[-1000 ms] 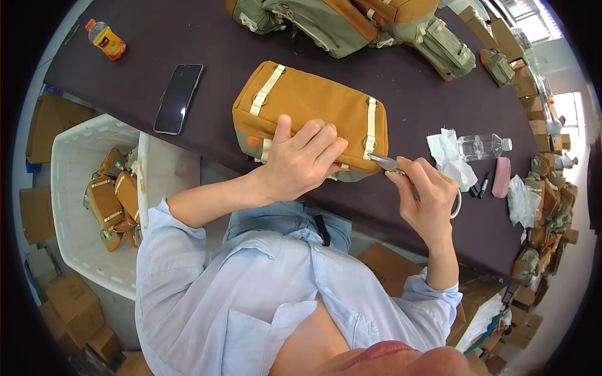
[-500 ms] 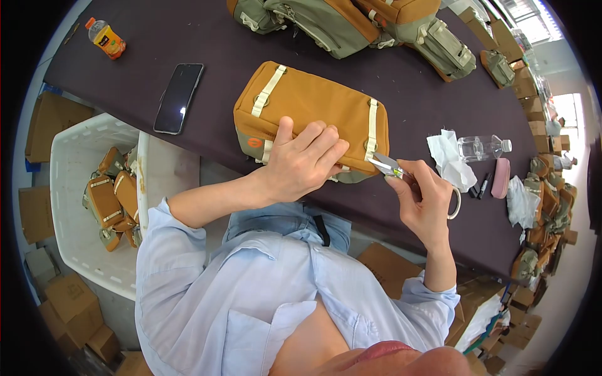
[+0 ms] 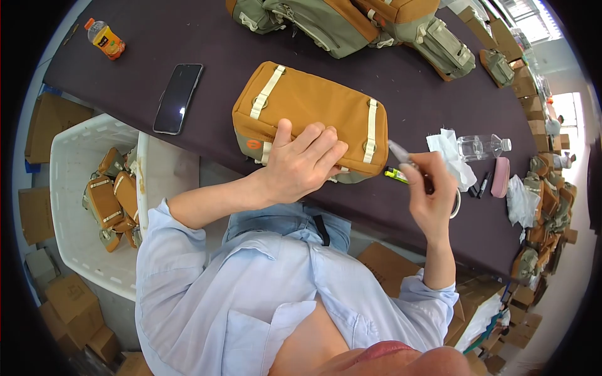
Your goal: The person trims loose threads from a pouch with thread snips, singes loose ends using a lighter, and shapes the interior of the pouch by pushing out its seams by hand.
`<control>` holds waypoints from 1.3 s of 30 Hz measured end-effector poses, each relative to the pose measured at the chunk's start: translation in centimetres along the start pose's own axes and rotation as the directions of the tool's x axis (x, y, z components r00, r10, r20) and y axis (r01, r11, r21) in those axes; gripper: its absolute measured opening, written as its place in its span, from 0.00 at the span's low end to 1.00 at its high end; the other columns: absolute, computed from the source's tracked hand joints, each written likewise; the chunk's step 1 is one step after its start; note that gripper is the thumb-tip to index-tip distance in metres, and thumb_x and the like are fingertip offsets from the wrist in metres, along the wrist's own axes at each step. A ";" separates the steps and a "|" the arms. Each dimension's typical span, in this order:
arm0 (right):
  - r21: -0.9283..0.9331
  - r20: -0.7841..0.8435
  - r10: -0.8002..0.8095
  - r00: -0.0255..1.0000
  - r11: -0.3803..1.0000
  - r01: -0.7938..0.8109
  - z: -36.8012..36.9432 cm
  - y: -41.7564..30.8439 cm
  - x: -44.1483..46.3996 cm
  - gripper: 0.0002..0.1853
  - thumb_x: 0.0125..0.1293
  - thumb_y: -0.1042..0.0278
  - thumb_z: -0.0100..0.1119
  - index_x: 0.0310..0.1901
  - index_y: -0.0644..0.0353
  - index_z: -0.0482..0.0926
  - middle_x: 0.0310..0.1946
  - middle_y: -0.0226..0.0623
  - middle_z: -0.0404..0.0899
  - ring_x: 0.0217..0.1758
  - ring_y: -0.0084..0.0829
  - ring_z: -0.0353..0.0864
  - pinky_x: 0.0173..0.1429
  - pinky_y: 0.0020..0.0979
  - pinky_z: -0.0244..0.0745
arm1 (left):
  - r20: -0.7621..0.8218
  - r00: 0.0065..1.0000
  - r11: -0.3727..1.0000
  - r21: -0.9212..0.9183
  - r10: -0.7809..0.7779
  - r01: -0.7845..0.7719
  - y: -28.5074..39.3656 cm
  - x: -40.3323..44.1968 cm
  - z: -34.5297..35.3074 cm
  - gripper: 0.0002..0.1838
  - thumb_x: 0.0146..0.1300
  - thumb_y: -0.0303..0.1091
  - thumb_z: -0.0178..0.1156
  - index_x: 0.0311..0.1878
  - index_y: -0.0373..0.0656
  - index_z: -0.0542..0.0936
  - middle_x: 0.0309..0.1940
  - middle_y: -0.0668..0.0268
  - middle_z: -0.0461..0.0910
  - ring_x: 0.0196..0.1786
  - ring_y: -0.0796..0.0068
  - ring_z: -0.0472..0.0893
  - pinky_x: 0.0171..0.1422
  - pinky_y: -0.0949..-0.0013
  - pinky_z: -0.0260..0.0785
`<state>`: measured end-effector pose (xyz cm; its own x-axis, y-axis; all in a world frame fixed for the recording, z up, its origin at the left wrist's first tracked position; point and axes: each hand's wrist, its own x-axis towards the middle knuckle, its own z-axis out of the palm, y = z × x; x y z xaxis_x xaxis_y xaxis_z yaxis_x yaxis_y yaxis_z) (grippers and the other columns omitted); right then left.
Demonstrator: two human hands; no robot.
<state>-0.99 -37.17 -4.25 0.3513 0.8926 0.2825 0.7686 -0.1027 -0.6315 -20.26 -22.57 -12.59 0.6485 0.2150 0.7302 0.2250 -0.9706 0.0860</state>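
Tan bag (image 3: 313,103) on counter (image 3: 426,103), long axis 10-to-4, at 10 o'clock from right hand (image 3: 433,188), which grips scissors (image 3: 397,151) just off bag's 4 o'clock end. Left hand (image 3: 301,160) nearer: touching 6 o'clock edge, can't tell if pinching.

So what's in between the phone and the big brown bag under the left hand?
Just bare dark tablecloth: the head view shows no object between the phone and the brown bag.
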 end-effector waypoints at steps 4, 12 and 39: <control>-0.085 0.065 -0.176 0.982 0.980 0.182 0.1 -1.0 0.0 0.08 0.59 0.76 0.69 0.38 0.65 0.79 0.24 0.36 0.78 0.17 0.28 0.73 0.22 0.28 0.65 | 0.013 1.000 1.000 0.017 0.002 -0.002 0.0 0.0 -0.2 0.25 0.43 0.46 0.72 0.45 0.46 0.80 0.44 0.67 0.76 0.47 0.70 0.75 0.47 0.56 0.53; -0.113 0.035 -0.205 0.978 0.972 0.208 0.2 -1.0 0.2 0.08 0.58 0.77 0.70 0.38 0.65 0.80 0.20 0.35 0.74 0.17 0.28 0.72 0.22 0.28 0.64 | -0.024 1.000 0.998 0.065 -0.008 0.010 0.5 -0.8 0.2 0.26 0.39 0.46 0.72 0.45 0.49 0.81 0.49 0.66 0.80 0.47 0.70 0.76 0.50 0.56 0.51; -0.224 0.128 -0.094 0.987 0.967 0.121 -1.4 -3.0 0.8 0.07 0.60 0.75 0.68 0.34 0.62 0.77 0.17 0.35 0.73 0.15 0.27 0.69 0.21 0.27 0.61 | -0.034 0.999 0.998 0.066 0.006 -0.004 1.4 -2.0 0.1 0.28 0.36 0.45 0.74 0.46 0.51 0.81 0.54 0.66 0.80 0.49 0.70 0.76 0.46 0.57 0.52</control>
<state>-2.27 -36.73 -1.10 0.2066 0.9470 0.2460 0.9055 -0.0898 -0.4148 -21.12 -24.34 -14.01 0.6248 0.2054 0.7532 0.2699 -0.9621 0.0385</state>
